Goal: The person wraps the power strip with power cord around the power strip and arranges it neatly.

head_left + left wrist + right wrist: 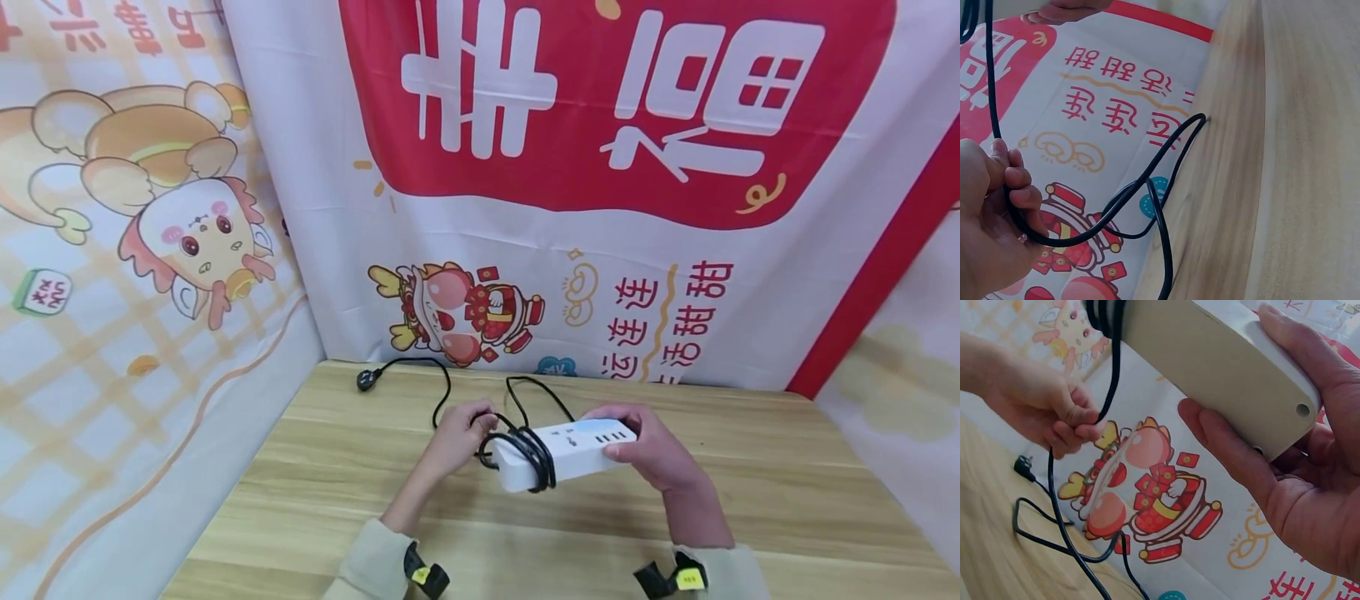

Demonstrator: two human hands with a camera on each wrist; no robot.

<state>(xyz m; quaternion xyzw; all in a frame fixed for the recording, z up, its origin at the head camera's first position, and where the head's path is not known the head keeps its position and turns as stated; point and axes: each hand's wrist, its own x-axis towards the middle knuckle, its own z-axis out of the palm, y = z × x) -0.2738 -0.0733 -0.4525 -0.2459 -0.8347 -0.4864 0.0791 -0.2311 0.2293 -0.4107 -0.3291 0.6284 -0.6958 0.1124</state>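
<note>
A white power strip (pixel 581 446) is held above the table, its sockets and slots facing up. My right hand (pixel 651 442) grips its right end, thumb on the near side and fingers behind. Several turns of black cord (pixel 534 457) are wound round the strip's left end. Beside those turns, my left hand (pixel 459 437) pinches the cord between thumb and curled fingers, and in the left wrist view the cord (pixel 1085 237) runs on from that hand in a loose loop. The strip's pale underside (pixel 1229 369) shows in the right wrist view.
The black plug (pixel 367 380) lies at the table's back left corner, with loose cord trailing from it. Under the hands is a wood-grain table (pixel 337 517). A printed cloth (pixel 555 233) hangs along its back edge, and another patterned cloth (pixel 150 375) covers the left side.
</note>
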